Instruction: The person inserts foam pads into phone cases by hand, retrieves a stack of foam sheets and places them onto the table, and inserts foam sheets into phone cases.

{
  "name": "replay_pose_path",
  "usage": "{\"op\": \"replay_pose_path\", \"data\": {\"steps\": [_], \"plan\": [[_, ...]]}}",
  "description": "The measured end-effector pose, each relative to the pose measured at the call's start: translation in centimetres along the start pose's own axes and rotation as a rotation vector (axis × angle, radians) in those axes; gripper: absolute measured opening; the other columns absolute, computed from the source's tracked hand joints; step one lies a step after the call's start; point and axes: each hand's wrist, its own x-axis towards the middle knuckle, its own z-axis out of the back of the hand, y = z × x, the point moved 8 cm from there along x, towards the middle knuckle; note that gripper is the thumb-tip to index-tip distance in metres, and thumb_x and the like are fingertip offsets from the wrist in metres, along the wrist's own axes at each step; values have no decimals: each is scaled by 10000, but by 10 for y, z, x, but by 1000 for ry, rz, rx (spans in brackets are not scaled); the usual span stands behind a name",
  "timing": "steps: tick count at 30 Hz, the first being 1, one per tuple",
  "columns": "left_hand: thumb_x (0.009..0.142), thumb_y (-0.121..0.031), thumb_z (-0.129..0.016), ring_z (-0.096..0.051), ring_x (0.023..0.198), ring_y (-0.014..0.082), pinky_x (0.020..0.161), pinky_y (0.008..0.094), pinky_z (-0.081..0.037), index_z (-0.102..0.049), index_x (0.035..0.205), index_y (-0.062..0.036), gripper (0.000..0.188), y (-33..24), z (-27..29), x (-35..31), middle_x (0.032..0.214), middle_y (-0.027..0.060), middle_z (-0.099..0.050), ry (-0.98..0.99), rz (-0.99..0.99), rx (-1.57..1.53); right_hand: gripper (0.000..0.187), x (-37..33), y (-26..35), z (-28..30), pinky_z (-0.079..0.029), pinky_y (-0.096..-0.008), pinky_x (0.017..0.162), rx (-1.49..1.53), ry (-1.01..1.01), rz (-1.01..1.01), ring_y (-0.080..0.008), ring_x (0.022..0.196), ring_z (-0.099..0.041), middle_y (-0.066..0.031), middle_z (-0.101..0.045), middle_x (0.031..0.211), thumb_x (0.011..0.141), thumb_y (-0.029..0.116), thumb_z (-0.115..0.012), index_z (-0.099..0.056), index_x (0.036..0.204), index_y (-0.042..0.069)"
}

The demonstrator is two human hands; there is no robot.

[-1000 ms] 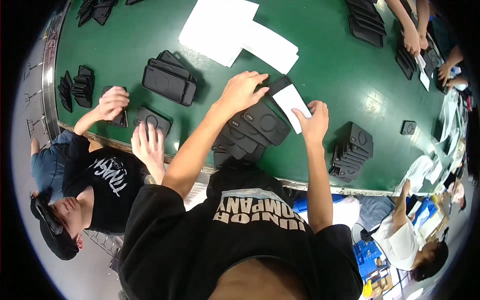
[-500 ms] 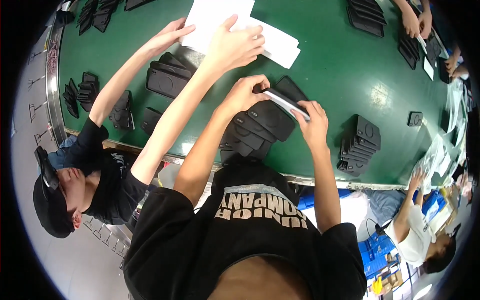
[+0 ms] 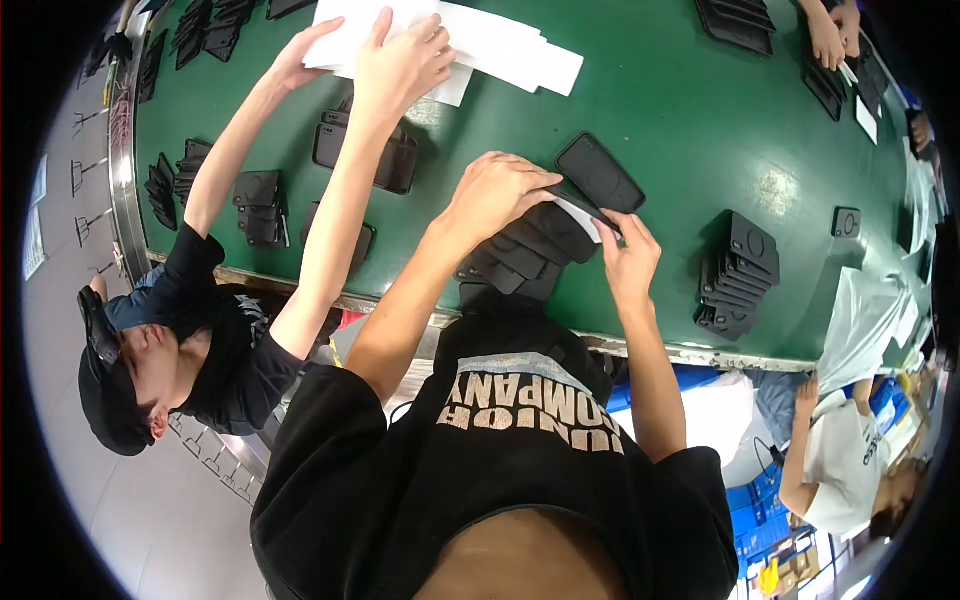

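My left hand (image 3: 497,195) is closed over the far-left end of a black phone case with a white insert (image 3: 580,214). At its other end my right hand (image 3: 632,262) pinches the case between thumb and fingers. The case is tilted, so its white side shows as a narrow strip. Below it lies a fanned pile of black phone cases (image 3: 515,255), partly hidden by my left hand and wrist. Just beyond the held case, a single black phone case (image 3: 600,173) lies on the green table (image 3: 680,140).
At my left a co-worker's hands (image 3: 400,70) hold white sheets (image 3: 490,45) above the table. Further black cases (image 3: 262,208) lie in groups around that person's arms. A stack of cases (image 3: 740,275) stands to my right, with a lone small case (image 3: 846,222) beyond.
My left hand has shifted from gripping the end to lying over the top of the case. The case has tipped and sits lower. The co-worker's hands and sheets have moved left.
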Motion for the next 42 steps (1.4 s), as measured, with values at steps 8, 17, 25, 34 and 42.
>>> {"op": "replay_pose_path", "data": {"steps": [8,17,25,34,42], "plan": [[788,-110,-616,-650,845,218,817,327,-495,-685,992,-73,219,-15,-18,27,949,12,-702,133,-140,181,191,20,-3,-7,-458,-300,603,-190,-87,25,-202,633,-564,-26,-650,831,723,70,-752,-692,904,65],[775,-95,-592,-644,911,229,833,338,-509,-677,1006,-90,246,5,-16,-13,1039,28,-680,-93,-256,197,230,-13,10,-7,-486,-300,642,-145,37,268,-200,684,-591,-41,-655,908,746,36,-722,-666,969,46],[768,-67,-593,-646,923,235,842,342,-512,-683,1014,-106,264,13,-19,0,1076,29,-675,-142,-68,0,244,-5,-1,6,-501,-300,694,-194,-14,314,-217,748,-612,-59,-653,941,756,3,-694,-653,996,27],[777,-61,-571,-666,818,285,692,360,-538,-679,959,-59,212,-12,-32,-24,1025,72,-684,-37,-65,103,223,-42,7,-2,-503,-322,717,-407,210,479,-233,789,-619,-54,-635,944,749,102,-711,-670,963,54],[792,-121,-636,-598,900,361,698,452,-502,-630,1025,1,262,51,74,55,998,197,-606,-505,681,216,311,98,14,2,-485,-344,802,-122,563,117,-260,851,-620,-48,-644,1013,805,236,-692,-648,1064,69]]}}
